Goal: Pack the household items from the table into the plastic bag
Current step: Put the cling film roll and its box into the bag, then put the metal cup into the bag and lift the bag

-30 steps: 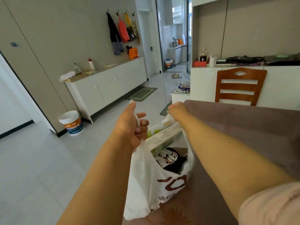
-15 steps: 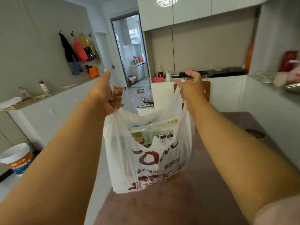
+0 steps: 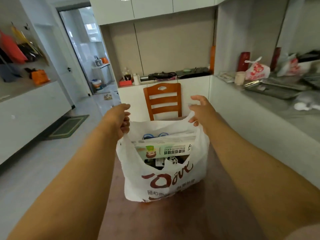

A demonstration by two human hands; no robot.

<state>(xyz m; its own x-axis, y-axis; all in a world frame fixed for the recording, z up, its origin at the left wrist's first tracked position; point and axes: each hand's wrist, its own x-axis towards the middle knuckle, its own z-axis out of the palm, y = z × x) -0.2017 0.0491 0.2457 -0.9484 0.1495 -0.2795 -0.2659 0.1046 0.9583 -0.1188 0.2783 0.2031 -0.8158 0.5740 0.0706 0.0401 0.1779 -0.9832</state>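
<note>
The white plastic bag (image 3: 164, 182) with red print stands on the brown table (image 3: 155, 220), its mouth wide. Inside lie a green-and-white box (image 3: 162, 149), a black pack with a panda print (image 3: 170, 161) and something with blue rings (image 3: 155, 135) behind. My left hand (image 3: 119, 118) is closed on the bag's left handle. My right hand (image 3: 201, 110) is at the right handle with its fingers spread; the handle only rests against the lower fingers.
A wooden chair (image 3: 162, 101) stands at the table's far end, close behind the bag. A grey counter (image 3: 277, 108) on the right carries metal trays, a cup and tied plastic bags. Left of the table is open floor with a low white cabinet (image 3: 32, 108).
The bag has come down from hanging in the air onto the table. My right hand's fingers have opened off the handle, and my view has turned right.
</note>
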